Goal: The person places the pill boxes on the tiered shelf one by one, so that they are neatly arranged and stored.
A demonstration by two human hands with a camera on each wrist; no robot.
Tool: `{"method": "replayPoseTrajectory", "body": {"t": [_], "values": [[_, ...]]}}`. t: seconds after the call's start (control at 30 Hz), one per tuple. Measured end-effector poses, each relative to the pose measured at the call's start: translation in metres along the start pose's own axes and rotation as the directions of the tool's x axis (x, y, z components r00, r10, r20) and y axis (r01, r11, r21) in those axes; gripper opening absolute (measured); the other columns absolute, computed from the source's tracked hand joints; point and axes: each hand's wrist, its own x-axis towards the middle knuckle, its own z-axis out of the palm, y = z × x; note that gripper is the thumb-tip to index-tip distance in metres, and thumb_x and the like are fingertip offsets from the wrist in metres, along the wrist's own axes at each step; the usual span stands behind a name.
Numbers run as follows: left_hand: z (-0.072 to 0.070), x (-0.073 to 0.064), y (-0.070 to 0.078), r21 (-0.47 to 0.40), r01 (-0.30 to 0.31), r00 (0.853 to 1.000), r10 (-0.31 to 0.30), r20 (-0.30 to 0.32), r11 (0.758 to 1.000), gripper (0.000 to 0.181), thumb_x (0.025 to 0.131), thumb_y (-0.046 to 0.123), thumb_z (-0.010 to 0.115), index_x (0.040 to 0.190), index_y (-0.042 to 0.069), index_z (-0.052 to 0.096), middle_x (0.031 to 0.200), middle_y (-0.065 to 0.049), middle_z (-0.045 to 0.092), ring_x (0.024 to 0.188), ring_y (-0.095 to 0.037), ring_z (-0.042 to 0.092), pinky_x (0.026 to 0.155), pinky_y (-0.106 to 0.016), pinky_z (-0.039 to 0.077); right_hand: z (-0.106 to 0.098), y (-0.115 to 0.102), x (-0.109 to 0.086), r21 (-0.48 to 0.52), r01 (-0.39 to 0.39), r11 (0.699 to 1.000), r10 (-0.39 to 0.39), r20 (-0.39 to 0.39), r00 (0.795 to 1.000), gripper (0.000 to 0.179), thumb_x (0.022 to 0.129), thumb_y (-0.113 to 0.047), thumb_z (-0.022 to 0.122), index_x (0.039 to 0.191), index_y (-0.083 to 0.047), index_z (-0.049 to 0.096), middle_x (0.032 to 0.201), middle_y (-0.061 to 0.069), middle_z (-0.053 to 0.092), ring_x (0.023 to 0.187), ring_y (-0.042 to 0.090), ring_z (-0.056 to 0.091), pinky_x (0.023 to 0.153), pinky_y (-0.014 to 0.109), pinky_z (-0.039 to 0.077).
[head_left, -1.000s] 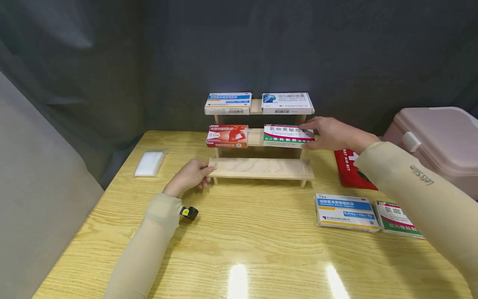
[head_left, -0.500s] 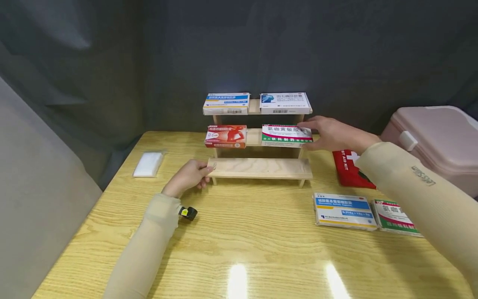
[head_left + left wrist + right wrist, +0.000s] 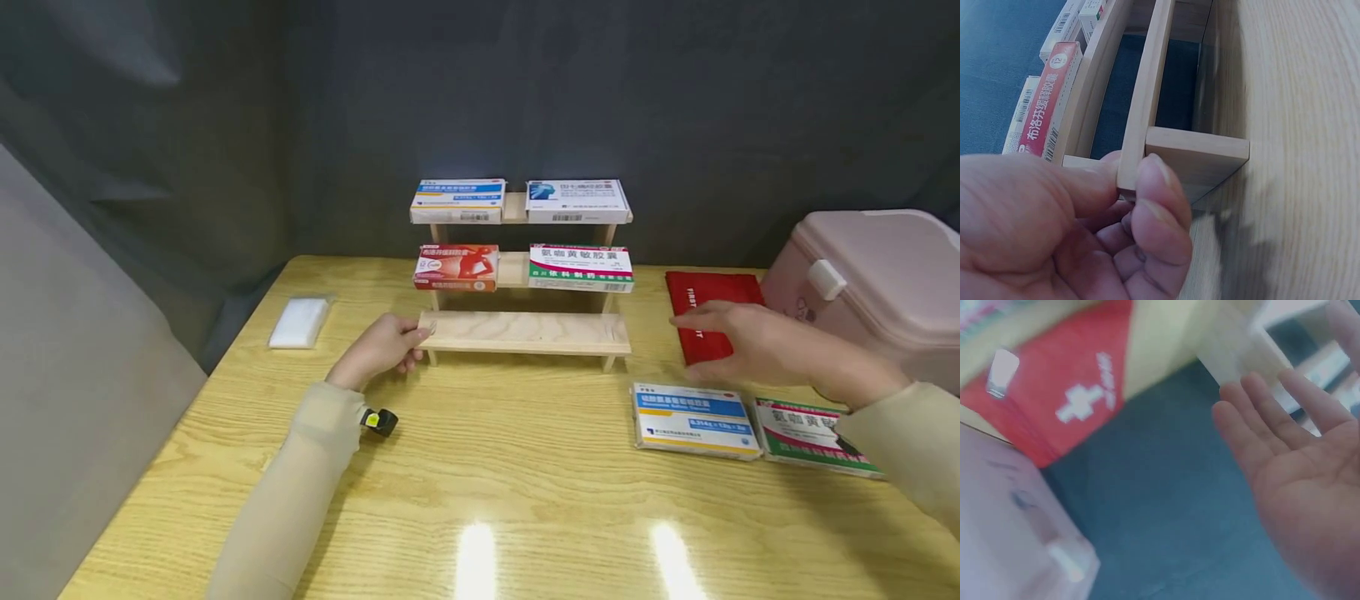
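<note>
My left hand [image 3: 381, 348] pinches the left end of the lowest board of a three-tier wooden rack [image 3: 525, 332]; the left wrist view shows thumb and fingers round the board's end. My right hand [image 3: 772, 346], empty with fingers extended, hovers over a red first aid pouch [image 3: 720, 287] and just behind a blue-and-white medicine box [image 3: 693, 421]. A green-and-white medicine box [image 3: 581, 267] lies at the right of the middle tier, a red one [image 3: 456, 267] at its left. On the top tier are a blue-and-white box [image 3: 457, 200] and a white box [image 3: 577, 200].
Another green-and-white box [image 3: 813, 433] lies on the table beside the blue-and-white one, partly behind the right wrist. A pink case [image 3: 877, 275] stands at the back right. A white plastic-wrapped packet [image 3: 300, 322] lies left of the rack. A dark curtain [image 3: 480, 92] hangs behind.
My right hand has let go of the green-and-white box on the middle tier and moved right and toward me, over the red pouch. The left hand keeps its hold on the rack.
</note>
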Motion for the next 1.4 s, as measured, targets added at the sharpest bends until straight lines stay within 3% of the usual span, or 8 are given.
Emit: {"method": "replayPoseTrajectory", "body": {"t": [0.27,0.5,0.87,1.4], "values": [[0.001,0.001,-0.001,0.008,-0.007,1.0,0.007,-0.014,1.0,0.03,0.106,0.027,0.05,0.101,0.002,0.066,0.079,-0.011,0.061,0.063,-0.017,0.057,0.057,-0.028,0.05,0.042,0.008,-0.031,-0.007,0.038,0.999,-0.038,0.008,0.999,0.093,0.066,-0.06,0.084,0.136,-0.005,0.059,0.132,0.02,0.054,0.113,0.036,0.052,0.081,0.049,0.056],[0.001,0.002,-0.001,0.025,-0.014,1.0,0.014,-0.014,1.0,0.032,0.106,0.029,0.05,0.098,0.003,0.066,0.078,-0.009,0.061,0.063,-0.017,0.058,0.058,-0.029,0.051,0.059,0.01,-0.041,0.009,0.029,1.0,-0.029,-0.012,1.0,0.094,0.066,-0.061,0.084,0.137,-0.006,0.057,0.133,0.021,0.052,0.112,0.036,0.053,0.083,0.051,0.055],[0.001,0.0,0.0,0.023,0.002,1.0,-0.001,-0.013,1.0,0.031,0.106,0.029,0.049,0.104,0.003,0.066,0.08,-0.011,0.061,0.064,-0.018,0.058,0.059,-0.029,0.05,0.072,0.011,-0.044,-0.002,0.059,0.998,-0.059,0.004,0.998,0.089,0.068,-0.057,0.085,0.135,-0.004,0.059,0.132,0.021,0.053,0.113,0.037,0.054,0.09,0.058,0.049],[0.0,-0.001,0.0,0.025,-0.005,1.0,0.005,-0.007,1.0,0.032,0.106,0.03,0.049,0.101,0.003,0.066,0.081,-0.012,0.061,0.064,-0.018,0.058,0.061,-0.031,0.051,0.076,0.01,-0.047,-0.004,0.029,1.0,-0.029,0.024,0.999,0.097,0.06,-0.048,0.092,0.139,-0.006,0.055,0.135,0.022,0.052,0.121,0.046,0.046,0.092,0.066,0.043]]}}
